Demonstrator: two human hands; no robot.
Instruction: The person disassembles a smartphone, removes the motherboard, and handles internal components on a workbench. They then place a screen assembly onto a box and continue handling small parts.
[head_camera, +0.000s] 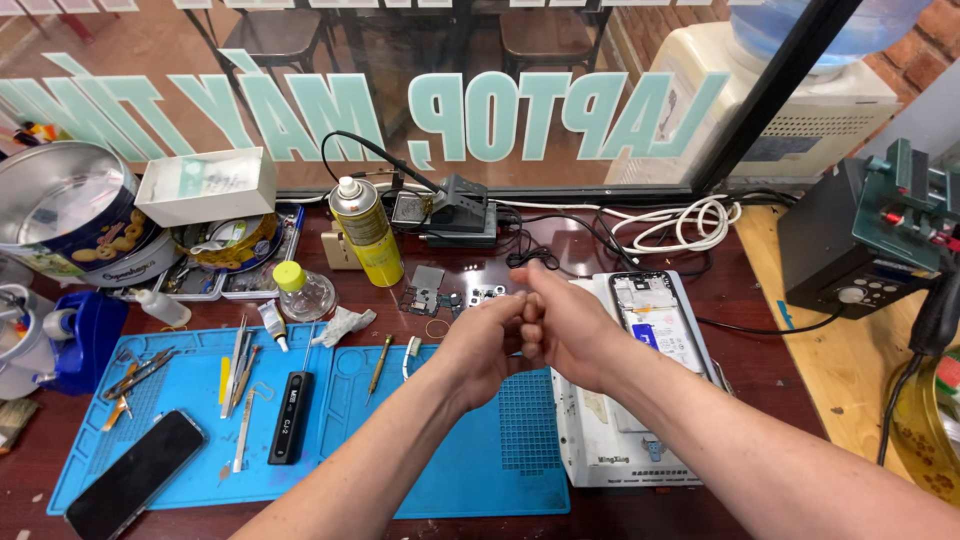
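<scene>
Your left hand (487, 335) and right hand (565, 325) meet fingertip to fingertip above the blue mat (470, 450), pinching something too small to identify, just left of the opened phone (655, 320) on the desk (760, 380); steadying seems next.

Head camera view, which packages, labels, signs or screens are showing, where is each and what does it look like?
Window sign: pale teal letters, seen reversed, across the glass behind the bench.
Spray can: yellow cylinder, white cap, centre back.
Biscuit tin: round, blue, far left.
White box: rectangular, beside the tin.
Phone: dark screen, on the blue mat.
</scene>
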